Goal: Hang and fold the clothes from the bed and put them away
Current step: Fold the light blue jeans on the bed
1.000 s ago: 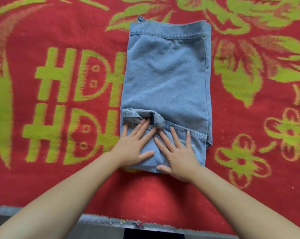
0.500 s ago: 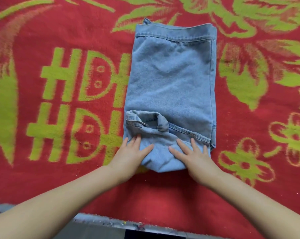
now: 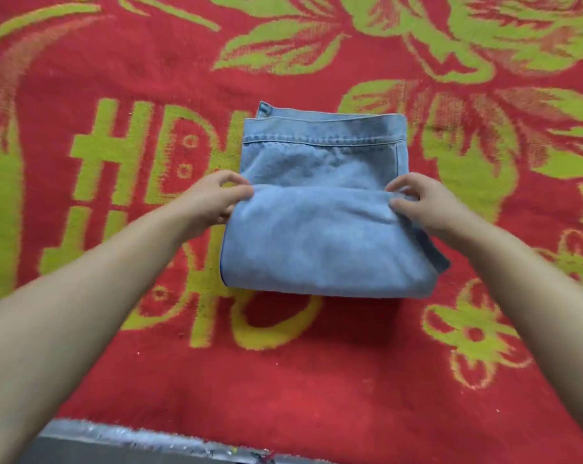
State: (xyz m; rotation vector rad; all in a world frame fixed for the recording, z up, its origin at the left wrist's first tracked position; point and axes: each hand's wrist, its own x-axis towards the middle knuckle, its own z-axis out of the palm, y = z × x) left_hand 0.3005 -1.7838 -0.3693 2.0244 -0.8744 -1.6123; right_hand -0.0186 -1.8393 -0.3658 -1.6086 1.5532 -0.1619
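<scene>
since the earlier frame the near end of the jeans (image 3: pixel 323 229) has been lifted and carried away from the person, so the jeans now lie folded over on the red blanket (image 3: pixel 283 380), about half as long as before. the folded edge runs from left to right, and the waistband is at the far side, beyond this edge. the left hand (image 3: pixel 213 202) pinches the left corner of the lifted layer, and the right hand (image 3: pixel 420 205) pinches the right corner; the picture is a little blurred there, so i think the thumbs are under the cloth, but i am not sure. both hands are equally near. the waistband lies straight ahead of the fingers, so the coming move probably carries the edge forward to meet it.
</scene>
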